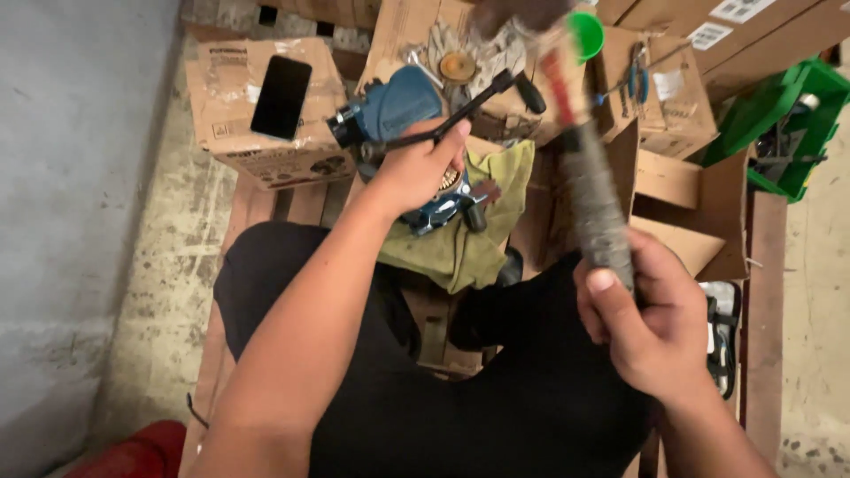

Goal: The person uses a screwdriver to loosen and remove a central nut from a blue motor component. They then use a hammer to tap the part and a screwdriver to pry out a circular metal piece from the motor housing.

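Note:
My left hand (416,168) grips a black rod-like tool (469,104) and presses it against a blue power tool body (394,106) that rests on an olive-green cloth (469,239). My right hand (651,319) is closed around the tape-wrapped handle of a hammer (589,190), raised and blurred, with its head up near the top edge. I sit on a wooden pallet with my legs in dark trousers below the hands.
A cardboard box (239,124) with a black phone (282,97) on it stands at the left. More boxes, pliers (637,80), a green cup (584,34) and a green crate (784,124) lie at the back and right. A concrete wall runs along the left.

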